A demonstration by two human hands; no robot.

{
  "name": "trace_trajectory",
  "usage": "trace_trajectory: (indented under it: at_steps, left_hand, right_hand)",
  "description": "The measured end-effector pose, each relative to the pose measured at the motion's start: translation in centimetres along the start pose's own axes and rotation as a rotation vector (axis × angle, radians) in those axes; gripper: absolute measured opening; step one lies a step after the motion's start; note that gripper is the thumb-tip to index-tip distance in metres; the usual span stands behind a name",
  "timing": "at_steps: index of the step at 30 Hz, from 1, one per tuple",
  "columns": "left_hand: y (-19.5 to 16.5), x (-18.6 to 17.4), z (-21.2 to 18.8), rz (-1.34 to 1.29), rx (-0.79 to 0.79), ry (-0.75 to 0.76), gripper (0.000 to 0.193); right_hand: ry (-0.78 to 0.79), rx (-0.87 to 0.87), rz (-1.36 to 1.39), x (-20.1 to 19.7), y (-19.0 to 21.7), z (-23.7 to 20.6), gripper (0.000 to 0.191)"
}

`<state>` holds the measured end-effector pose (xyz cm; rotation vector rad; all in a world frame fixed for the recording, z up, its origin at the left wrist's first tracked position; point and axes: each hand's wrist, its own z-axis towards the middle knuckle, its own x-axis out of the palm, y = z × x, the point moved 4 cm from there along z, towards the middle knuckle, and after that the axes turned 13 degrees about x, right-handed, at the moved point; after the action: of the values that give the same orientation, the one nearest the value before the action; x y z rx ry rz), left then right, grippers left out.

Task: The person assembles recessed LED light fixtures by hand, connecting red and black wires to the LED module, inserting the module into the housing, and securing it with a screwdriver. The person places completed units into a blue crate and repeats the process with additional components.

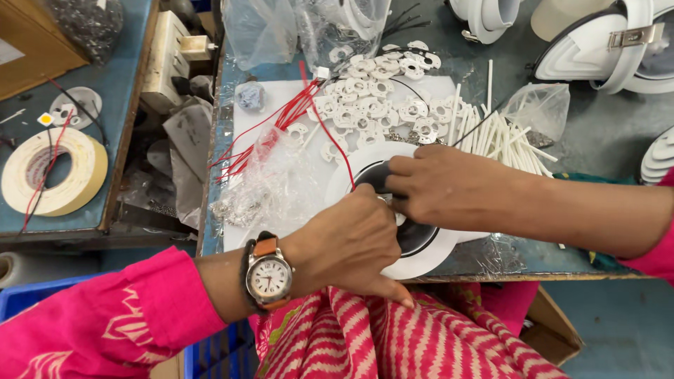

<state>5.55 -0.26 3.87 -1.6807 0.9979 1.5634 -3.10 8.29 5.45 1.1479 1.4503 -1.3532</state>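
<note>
A round white lamp housing (428, 260) with a black inner part lies at the table's near edge. My left hand (351, 242), with a wristwatch on an orange strap (268, 275), rests on its near left rim with the fingers curled. My right hand (439, 188) reaches in from the right and pinches the black centre part (375, 175) where a red wire (330, 137) runs in. What the fingertips grip is hidden beneath both hands.
Several white ring-shaped parts (379, 98) lie in a pile beyond the housing, with white tubes (491, 133) to the right and a bundle of red wires (274, 130) to the left. Crumpled plastic bags (270, 186), more white housings (611, 49) at back right, a tape roll (53, 172) far left.
</note>
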Motion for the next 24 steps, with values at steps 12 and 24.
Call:
trace_trajectory:
  at_steps: [12, 24]
  left_hand:
    - [0.2, 1.0, 0.5, -0.058, -0.088, 0.151, 0.088]
    - [-0.5, -4.7, -2.4, 0.075, -0.275, -0.077, 0.104]
  right_hand:
    - [0.199, -0.024, -0.082, 1.5, 0.5, 1.2, 0.013]
    - [0.26, -0.028, -0.08, 2.1, 1.0, 1.2, 0.014]
